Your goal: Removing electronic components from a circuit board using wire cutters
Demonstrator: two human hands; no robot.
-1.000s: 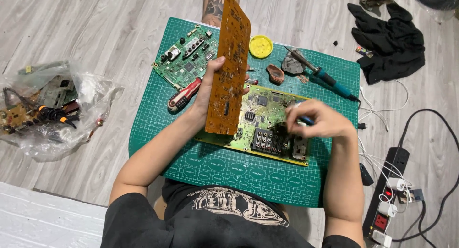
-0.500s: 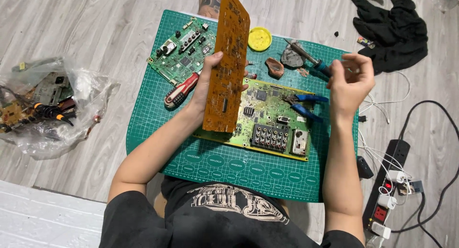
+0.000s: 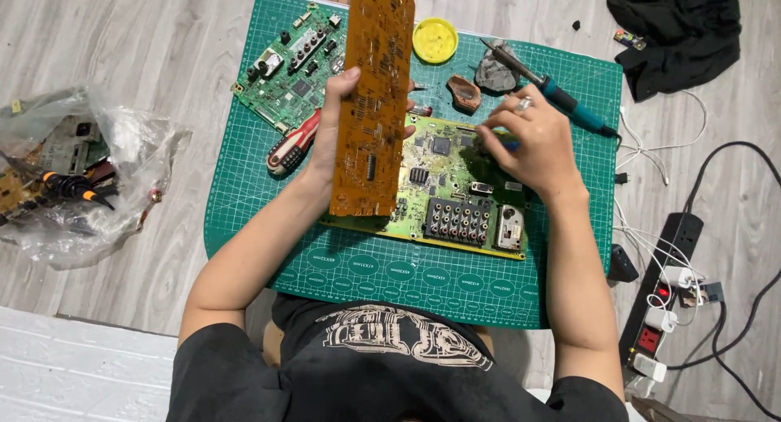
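Note:
My left hand point(image 3: 332, 139) grips a long orange circuit board point(image 3: 373, 96) and holds it upright on its edge over the green cutting mat point(image 3: 407, 269). A yellow-green circuit board point(image 3: 455, 196) with a block of black sockets lies flat on the mat under it. On that board's upper right part rests my right hand point(image 3: 530, 141), fingers curled around a blue-handled tool point(image 3: 508, 144). Most of the tool is hidden under the hand, so I cannot tell what kind it is.
On the mat lie a second green board point(image 3: 291, 64), a red-handled screwdriver point(image 3: 293, 142), a yellow lid point(image 3: 435, 39) and a teal soldering iron point(image 3: 547, 87). A plastic bag of parts point(image 3: 77, 182) sits left; black cloth point(image 3: 675, 23) and a power strip point(image 3: 661, 308) sit right.
My right hand rose from the flat board towards the soldering iron, then came back down onto the blue-handled tool lying on the board. The left hand kept the orange board upright.

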